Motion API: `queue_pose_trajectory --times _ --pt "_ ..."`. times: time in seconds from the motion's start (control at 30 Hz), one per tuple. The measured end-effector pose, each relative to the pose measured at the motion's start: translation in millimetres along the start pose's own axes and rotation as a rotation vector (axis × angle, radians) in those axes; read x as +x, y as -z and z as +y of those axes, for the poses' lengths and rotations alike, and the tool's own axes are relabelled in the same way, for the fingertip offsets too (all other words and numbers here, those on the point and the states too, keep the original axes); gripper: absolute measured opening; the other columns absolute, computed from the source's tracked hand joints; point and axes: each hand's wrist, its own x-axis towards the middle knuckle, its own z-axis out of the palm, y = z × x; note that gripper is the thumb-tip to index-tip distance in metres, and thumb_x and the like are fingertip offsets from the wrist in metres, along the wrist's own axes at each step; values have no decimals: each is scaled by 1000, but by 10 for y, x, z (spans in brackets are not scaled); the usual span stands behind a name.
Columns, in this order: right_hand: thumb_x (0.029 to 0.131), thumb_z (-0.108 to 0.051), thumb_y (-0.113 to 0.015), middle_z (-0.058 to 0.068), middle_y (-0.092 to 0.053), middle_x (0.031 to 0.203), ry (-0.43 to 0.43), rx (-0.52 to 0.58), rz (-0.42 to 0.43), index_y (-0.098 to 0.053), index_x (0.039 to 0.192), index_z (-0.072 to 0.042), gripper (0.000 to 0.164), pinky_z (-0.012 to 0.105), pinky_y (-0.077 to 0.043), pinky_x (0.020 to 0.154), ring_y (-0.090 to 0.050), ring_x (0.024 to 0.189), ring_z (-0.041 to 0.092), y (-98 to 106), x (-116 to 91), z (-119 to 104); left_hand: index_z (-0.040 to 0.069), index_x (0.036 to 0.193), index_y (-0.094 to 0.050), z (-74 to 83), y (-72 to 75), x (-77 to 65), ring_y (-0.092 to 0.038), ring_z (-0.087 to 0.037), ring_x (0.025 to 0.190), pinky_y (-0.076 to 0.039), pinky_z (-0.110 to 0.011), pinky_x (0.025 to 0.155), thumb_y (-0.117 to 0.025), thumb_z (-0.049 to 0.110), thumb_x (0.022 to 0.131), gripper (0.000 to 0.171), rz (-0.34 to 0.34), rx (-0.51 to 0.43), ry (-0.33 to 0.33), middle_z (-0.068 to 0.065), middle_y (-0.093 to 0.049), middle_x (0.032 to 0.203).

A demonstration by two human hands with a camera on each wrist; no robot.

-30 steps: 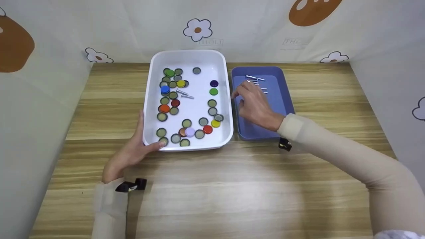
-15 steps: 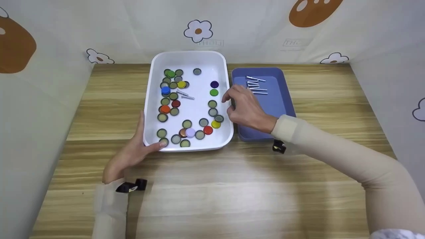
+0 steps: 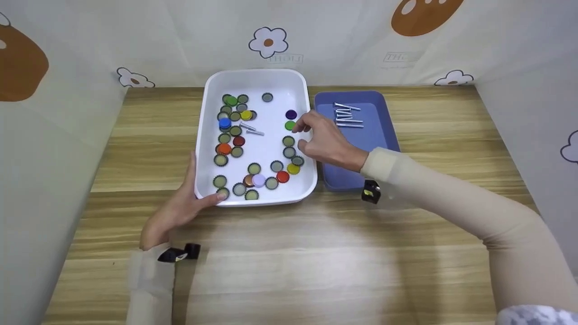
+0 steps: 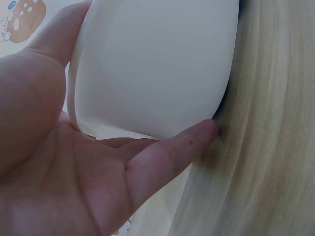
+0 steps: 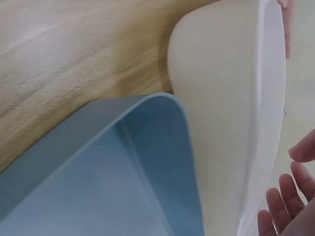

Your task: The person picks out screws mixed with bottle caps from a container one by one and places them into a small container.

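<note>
A white tray (image 3: 266, 149) holds several bottle caps (image 3: 254, 168), some plain and some coloured, and two silver bolts (image 3: 255, 133). My left hand (image 3: 178, 210) grips its front left corner, thumb over the rim. The left wrist view shows fingers (image 4: 170, 157) against the outer wall. Over the tray's right rim hovers my right hand (image 3: 327, 142), its fingers loosely bent and thumb apart, holding nothing. Its fingertips overlap a green cap (image 3: 290, 126) in the head view. To the right, a blue tray (image 3: 341, 178) has several silver bolts (image 3: 349, 120) in its upper part.
Both trays stand side by side on a wooden table (image 3: 289, 262), close to a patterned cloth (image 3: 334, 40) at the back. Cloth walls also rise at the left and right. The right forearm (image 3: 433, 194) passes over the blue tray's front right corner.
My right hand has moved left from over the blue tray to over the white tray's right side, uncovering the bolts in the blue tray. My left hand keeps its grip.
</note>
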Motion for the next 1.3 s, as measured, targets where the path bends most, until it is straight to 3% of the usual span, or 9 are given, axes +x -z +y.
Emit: queue_pose_trajectory --times 0.27,0.43,0.7,0.97,1.13,1.3 --pt "85 -15 -71 14 -63 115 -36 28 -33 -68 110 -2 28 40 -48 100 -57 110 27 -26 126 -80 36 152 32 10 7 25 -23 -41 152 -4 -53 129 -70 19 94 119 2 4 -8 -12 3 171" --pt "85 -16 -72 14 -63 114 -47 35 -29 -68 110 -2 29 37 -49 98 -58 107 26 -67 226 -150 36 152 32 19 5 42 -22 -40 153 -3 -53 129 -71 20 94 119 4 -1 14 -12 3 171" --pt "88 -19 -73 13 -62 117 -102 51 -61 -66 113 -3 30 35 -48 98 -57 110 29 -135 348 -231 42 152 30 30 -13 40 -27 -40 152 -8 -53 129 -71 23 94 118 -2 -11 19 -11 0 171" --pt "88 -18 -73 15 -62 119 -154 84 -54 -65 113 -3 30 34 -51 96 -58 113 29 -163 465 -254 42 151 31 41 4 24 -20 -40 154 -4 -54 128 -71 24 94 118 3 -3 12 -10 8 171" --pt "89 -19 -73 14 -62 121 -185 93 -52 -64 115 -4 31 33 -51 97 -58 115 28 -175 527 -262 43 151 30 13 -10 12 -28 -40 151 -7 -53 129 -71 21 93 119 4 -21 -5 -11 1 171" --pt "89 -19 -73 13 -62 121 -168 73 -18 -65 115 -4 31 33 -51 97 -58 113 27 -193 592 -267 41 151 32 -6 -13 3 -26 -42 151 -8 -53 128 -70 21 94 119 9 -9 2 -11 3 171"
